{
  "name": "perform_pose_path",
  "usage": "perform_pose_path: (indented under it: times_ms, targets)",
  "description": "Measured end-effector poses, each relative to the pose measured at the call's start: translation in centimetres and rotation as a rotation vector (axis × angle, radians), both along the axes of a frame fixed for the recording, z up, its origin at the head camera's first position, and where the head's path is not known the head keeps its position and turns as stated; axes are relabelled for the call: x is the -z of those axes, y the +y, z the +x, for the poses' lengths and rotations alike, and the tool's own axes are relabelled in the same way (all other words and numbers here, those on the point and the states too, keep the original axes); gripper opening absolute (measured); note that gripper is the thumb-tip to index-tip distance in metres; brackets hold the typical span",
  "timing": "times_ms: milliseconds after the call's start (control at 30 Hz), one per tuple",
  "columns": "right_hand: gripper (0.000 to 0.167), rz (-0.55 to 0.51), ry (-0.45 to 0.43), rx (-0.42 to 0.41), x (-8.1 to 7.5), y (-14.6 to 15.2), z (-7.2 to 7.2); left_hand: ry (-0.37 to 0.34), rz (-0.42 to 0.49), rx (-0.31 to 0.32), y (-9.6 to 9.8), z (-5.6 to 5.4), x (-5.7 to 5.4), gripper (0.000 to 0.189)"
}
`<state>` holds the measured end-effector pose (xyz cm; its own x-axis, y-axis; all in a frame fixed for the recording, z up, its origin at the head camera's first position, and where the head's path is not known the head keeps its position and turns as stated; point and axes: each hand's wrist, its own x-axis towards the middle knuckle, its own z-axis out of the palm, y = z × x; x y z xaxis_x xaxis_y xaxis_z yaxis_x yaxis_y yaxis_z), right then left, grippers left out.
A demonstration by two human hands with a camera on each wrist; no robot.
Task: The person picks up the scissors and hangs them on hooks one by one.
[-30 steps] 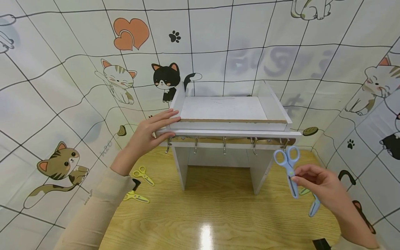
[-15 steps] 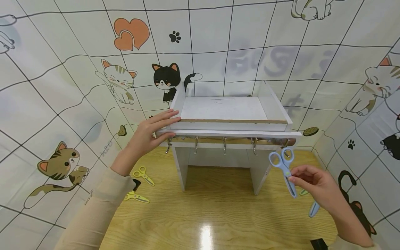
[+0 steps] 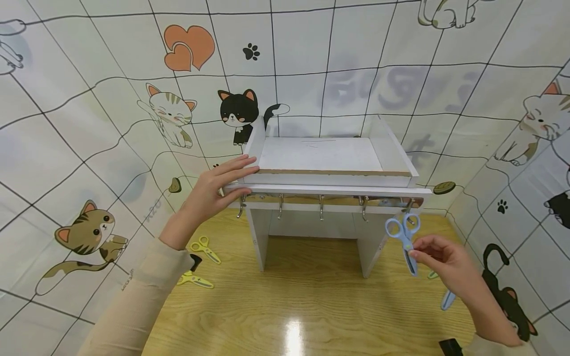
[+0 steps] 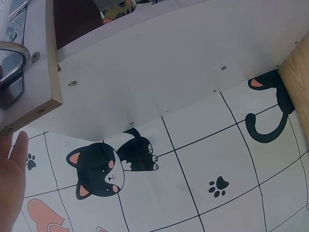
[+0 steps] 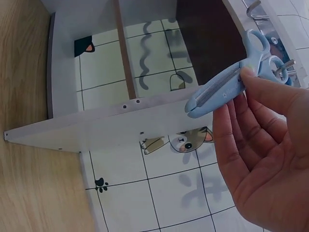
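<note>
My right hand [image 3: 445, 262] pinches a pair of light blue scissors [image 3: 407, 242] between thumb and fingers, blades down and finger loops up. The loops are right at the rightmost metal hook [image 3: 407, 206] on the front of a white shelf unit [image 3: 329, 190]. In the right wrist view, a hook tip [image 5: 286, 66] overlaps one loop of the scissors [image 5: 217, 92]. My left hand [image 3: 207, 195] rests on the left end of the shelf, fingers extended over its side and front edge.
On the wooden table [image 3: 307, 306], two yellow scissors [image 3: 208, 252] lie left of the unit. Another blue pair [image 3: 448, 299] and something green [image 3: 433, 274] lie at the right, partly behind my hand. More hooks [image 3: 321, 207] line the rail. A cat-print curtain [image 3: 303, 44] surrounds the table.
My right hand has shifted slightly left with the blue scissors, and their loops now stand at the rightmost hook. The left hand stays on the shelf.
</note>
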<state>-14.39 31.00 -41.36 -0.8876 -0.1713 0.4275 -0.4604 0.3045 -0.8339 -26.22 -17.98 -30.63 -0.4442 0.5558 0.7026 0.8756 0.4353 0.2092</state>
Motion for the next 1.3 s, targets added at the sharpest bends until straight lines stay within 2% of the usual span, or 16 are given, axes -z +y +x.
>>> perform_pose_path:
  times_ms: [100, 300, 433, 700, 1000, 1133, 1300]
  targets:
    - [0.018, 0.038, 0.001, 0.022, 0.3, -0.1, -0.2, -0.001, 0.005, 0.008, 0.0, -0.1, 0.1, 0.055]
    - [0.017, -0.022, -0.029, -0.005, 0.5, -0.2, -0.4, -0.01, 0.012, 0.012, 0.0, -0.1, 0.1, 0.055]
    - [0.015, -0.02, -0.047, 0.008, 0.7, -0.1, -0.5, -0.013, 0.016, 0.012, 0.1, -0.1, 0.1, 0.054]
    - [0.021, -0.166, -0.103, -0.059, 1.9, 1.3, -0.5, -0.02, 0.019, 0.008, 0.1, 0.0, 0.1, 0.054]
    - [0.02, -0.039, -0.199, 0.055, 4.0, 3.9, -0.8, -0.018, 0.02, 0.004, 0.1, 0.0, 0.0, 0.054]
    - [0.017, 0.037, -0.287, 0.125, 5.0, 5.2, -0.7, -0.019, 0.015, -0.003, 0.1, 0.1, 0.0, 0.053]
    - [0.015, 0.035, -0.406, 0.196, 6.6, 6.9, -0.4, -0.024, 0.01, -0.008, 0.1, 0.1, 0.0, 0.053]
